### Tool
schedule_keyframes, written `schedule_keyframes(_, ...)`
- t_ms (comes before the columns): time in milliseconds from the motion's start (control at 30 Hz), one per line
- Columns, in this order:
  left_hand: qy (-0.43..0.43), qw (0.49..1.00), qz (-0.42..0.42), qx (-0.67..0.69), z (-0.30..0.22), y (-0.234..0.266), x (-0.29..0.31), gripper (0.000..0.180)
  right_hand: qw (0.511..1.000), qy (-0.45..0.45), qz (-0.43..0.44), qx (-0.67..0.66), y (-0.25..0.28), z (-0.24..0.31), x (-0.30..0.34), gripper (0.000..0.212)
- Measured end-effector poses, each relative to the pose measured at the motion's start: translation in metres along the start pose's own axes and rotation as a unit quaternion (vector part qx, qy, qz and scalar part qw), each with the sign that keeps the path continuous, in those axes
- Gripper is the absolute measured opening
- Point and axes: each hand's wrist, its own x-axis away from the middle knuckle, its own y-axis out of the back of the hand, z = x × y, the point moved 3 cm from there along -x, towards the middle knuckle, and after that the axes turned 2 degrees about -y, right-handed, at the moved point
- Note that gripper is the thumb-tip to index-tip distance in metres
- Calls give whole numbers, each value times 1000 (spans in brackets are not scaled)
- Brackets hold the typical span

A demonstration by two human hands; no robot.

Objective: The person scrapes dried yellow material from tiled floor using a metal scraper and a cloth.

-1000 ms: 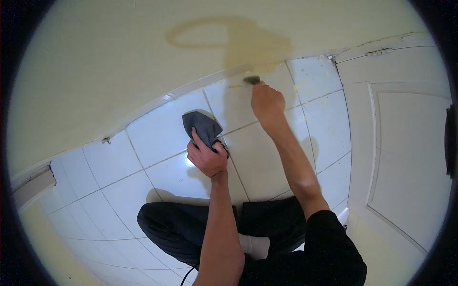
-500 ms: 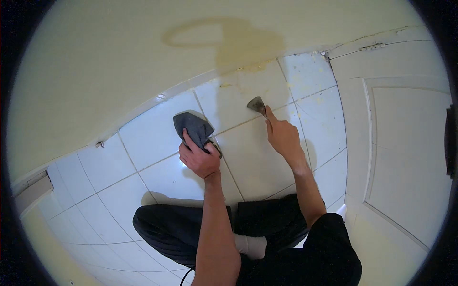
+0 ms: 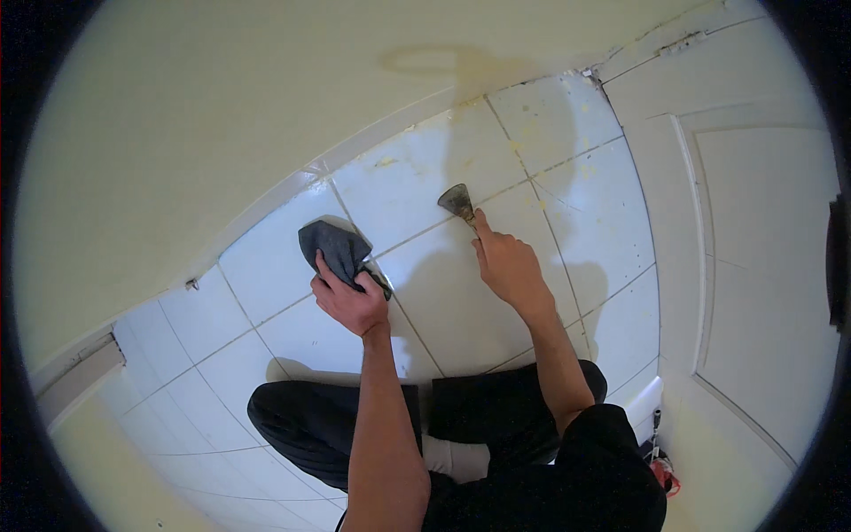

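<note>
White floor tiles (image 3: 292, 328): right hand (image 3: 507, 266) grips scraper (image 3: 458, 202) blade-down on yellow spots; left hand (image 3: 350, 301) pins grey cloth (image 3: 332, 248) nearby.

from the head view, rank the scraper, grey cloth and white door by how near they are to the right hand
1. Scraper: held in the right hand, its blade on the floor tile just ahead of the fingers.
2. Grey cloth: to the left, under the left hand.
3. White door: far right, against the picture's edge.
</note>
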Motion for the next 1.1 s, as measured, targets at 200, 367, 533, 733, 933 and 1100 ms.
schedule_keyframes(200, -7, 1000, -6, 2, -1, 0, 0, 74, 999, 45, -13, 10, 11, -4, 4, 56)
schedule_keyframes(367, 0, 1000, -2, 0, -4, 0, 0, 73, 1000, 25, -7, -14, 14, -1, 6, 49)
schedule_keyframes(533, -16, 1000, -13, 2, -2, 0, 0, 75, 999, 44, 2, 0, 6, 8, 7, 52)
schedule_keyframes(733, -8, 1000, -12, 2, -1, 0, 0, 76, 997, 61, 36, 36, -11, 25, 11, 61)
schedule_keyframes(933, -5, 1000, -14, 13, 1, -3, 1, 77, 994, 104, 34, 7, -15, 38, 22, 59)
schedule_keyframes(1100, -10, 1000, -17, -1, -1, -2, 2, 75, 986, 132, -94, -32, 30, 11, 26, 44)
